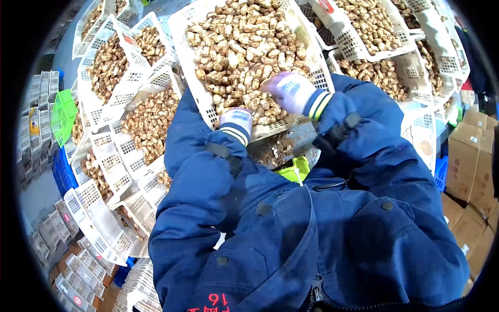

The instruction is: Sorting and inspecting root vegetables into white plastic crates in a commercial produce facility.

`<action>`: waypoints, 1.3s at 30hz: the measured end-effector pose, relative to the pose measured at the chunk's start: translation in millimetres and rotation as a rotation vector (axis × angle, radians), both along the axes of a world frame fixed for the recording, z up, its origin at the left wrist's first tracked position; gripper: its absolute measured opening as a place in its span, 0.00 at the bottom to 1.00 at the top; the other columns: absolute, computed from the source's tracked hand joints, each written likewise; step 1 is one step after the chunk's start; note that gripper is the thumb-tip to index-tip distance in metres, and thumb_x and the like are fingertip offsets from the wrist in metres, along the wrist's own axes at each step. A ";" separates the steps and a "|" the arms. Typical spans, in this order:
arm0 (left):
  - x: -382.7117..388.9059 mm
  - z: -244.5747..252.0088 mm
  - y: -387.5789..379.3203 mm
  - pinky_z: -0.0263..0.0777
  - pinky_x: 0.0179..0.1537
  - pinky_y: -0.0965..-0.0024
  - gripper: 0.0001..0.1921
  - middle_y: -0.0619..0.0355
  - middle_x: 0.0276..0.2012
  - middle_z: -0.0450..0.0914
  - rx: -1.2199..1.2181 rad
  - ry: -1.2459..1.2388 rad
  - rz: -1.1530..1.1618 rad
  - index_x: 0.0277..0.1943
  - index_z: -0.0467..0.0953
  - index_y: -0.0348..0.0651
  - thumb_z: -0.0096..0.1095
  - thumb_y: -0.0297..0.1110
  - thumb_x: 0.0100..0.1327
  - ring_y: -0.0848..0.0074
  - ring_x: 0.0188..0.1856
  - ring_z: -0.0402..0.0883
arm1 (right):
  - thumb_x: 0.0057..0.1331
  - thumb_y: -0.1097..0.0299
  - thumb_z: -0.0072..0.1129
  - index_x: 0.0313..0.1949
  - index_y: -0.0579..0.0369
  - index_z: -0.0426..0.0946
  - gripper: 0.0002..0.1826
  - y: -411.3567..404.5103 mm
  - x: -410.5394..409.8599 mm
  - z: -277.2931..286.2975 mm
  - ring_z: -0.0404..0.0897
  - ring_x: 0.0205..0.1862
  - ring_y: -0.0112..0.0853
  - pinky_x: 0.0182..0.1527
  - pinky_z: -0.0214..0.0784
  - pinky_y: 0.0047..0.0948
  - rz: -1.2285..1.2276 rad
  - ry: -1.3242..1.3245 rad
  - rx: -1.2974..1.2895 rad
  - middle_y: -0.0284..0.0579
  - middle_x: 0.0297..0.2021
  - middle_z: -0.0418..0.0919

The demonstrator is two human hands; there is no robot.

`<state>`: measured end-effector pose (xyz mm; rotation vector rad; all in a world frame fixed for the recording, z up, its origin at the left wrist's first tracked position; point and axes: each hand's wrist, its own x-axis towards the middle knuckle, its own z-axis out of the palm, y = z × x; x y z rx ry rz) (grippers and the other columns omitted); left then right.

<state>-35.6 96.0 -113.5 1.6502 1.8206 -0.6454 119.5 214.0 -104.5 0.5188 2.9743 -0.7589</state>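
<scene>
Before me is a white plastic crate [312, 43] with lattice walls, full of soil-stained pods [249, 50] that look like unshelled peanuts. Its near end tilts down between my knees. My left hand [236, 117], in a white and purple knit glove, rests at the near left corner among the pods, its fingers mostly hidden. Over the right half of the heap is my right hand [287, 90], gloved alike and blurred, its fingertips pointing left and close to the pods. Whether either hand grips a pod cannot be made out.
White crates of similar pods [154, 121] crowd the left side, and more pods [370, 23] fill stacked crates at the right. Cardboard boxes [466, 152] stand far right. Under the front crate lies debris [275, 152] beside a yellow-green object [293, 170]. A green crate [63, 117] sits far left.
</scene>
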 end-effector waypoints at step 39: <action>-5.2 -10.2 -15.5 0.60 0.16 0.80 0.12 0.59 0.27 0.76 0.261 -1.775 1.705 0.41 0.74 0.41 0.57 0.41 0.63 0.78 0.22 0.73 | 0.56 0.61 0.59 0.47 0.54 0.69 0.20 -20.1 -19.8 -15.1 0.76 0.43 0.47 0.44 0.69 0.42 -0.366 -0.327 0.154 0.53 0.40 0.74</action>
